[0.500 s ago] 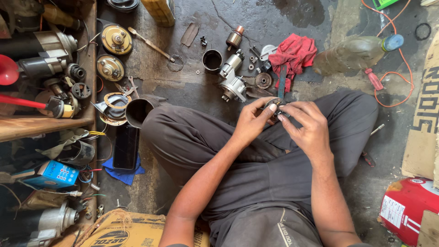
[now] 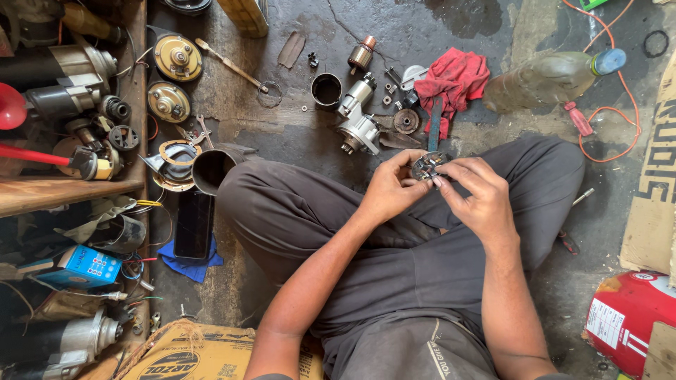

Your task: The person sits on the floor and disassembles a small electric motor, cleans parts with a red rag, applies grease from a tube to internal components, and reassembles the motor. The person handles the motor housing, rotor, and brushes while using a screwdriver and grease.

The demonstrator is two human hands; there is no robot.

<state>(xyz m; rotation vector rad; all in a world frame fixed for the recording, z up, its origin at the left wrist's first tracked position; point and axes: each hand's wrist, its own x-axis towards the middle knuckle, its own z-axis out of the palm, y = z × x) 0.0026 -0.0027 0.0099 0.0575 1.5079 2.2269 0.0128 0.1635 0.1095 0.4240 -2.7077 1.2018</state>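
A motor repair workshop; a stripped starter motor lies on the oily concrete floor; horns left of it.

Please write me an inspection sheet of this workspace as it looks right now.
Surface: stained concrete floor, dark patches.
Job's things: small round metal part held between both hands.
Clutter: starter motor, red rag, plastic bottle, metal cup, phone.
Grippers: left hand and right hand both pinch the part.
Cables: orange wire looped by the bottle.
Surroundings: wooden shelf of motor parts, cardboard box.
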